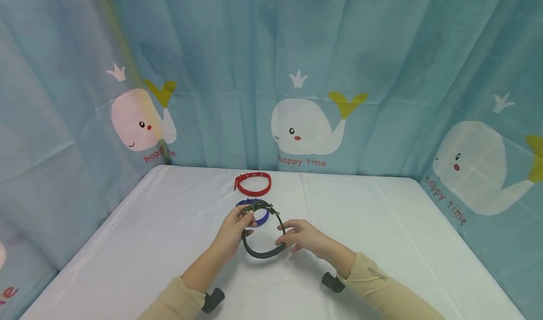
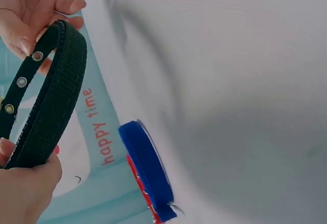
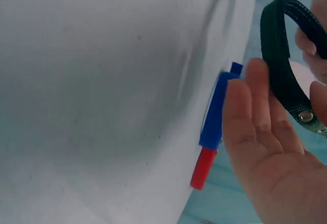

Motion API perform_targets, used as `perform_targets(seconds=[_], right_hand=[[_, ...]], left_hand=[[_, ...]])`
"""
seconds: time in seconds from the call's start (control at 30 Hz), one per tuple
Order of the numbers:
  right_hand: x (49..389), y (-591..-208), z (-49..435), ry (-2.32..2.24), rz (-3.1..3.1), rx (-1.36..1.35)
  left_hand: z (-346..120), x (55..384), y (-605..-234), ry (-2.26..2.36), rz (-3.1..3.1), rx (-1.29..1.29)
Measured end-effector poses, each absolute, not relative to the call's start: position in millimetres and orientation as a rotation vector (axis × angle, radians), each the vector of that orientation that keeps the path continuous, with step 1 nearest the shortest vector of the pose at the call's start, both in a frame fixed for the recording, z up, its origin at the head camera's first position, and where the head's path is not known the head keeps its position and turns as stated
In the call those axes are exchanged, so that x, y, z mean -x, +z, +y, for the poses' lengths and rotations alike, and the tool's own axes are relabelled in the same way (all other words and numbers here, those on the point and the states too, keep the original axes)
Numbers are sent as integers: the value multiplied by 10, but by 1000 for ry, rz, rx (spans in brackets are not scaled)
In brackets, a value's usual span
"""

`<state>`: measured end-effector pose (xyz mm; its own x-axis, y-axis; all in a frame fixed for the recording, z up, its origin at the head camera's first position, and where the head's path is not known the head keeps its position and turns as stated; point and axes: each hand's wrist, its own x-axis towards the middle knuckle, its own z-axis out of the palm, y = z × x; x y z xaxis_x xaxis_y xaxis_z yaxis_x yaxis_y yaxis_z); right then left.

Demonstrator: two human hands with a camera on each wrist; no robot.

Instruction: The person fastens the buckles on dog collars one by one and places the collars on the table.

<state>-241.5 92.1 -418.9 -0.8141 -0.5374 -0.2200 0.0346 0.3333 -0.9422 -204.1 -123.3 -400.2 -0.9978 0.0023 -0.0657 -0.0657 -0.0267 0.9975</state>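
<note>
A dark green collar (image 1: 263,254), buckled into a loop, is held up over the white table between both hands. My left hand (image 1: 232,229) pinches it at the upper left, beside the buckle. At the loop's right side, my right hand (image 1: 308,238) has the strap between thumb and fingers. Metal eyelets line the strap (image 2: 22,82) in the left wrist view. Right behind the green loop lies a blue collar (image 1: 263,219), partly hidden by it and by my left hand. Farther back is a red collar (image 1: 254,193), also closed into a ring.
White cloth covers the table (image 1: 382,225). A light blue curtain (image 1: 237,131) with whale prints hangs along the back and both sides. Black cylindrical pieces (image 1: 333,282) sit below each wrist, near the beige sleeves (image 1: 371,282).
</note>
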Motion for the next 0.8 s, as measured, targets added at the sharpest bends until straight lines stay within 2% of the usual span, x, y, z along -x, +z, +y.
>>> perform_targets(seconds=[0.4,0.8], right_hand=[[2447,-4262,872,-1558,2127,425],[2568,-4371,878,-1680,2021,349]], left_hand=[[-1470,1989,-4106,2041,2346,179],[-1579,1932,-4198,2080,2208,193]])
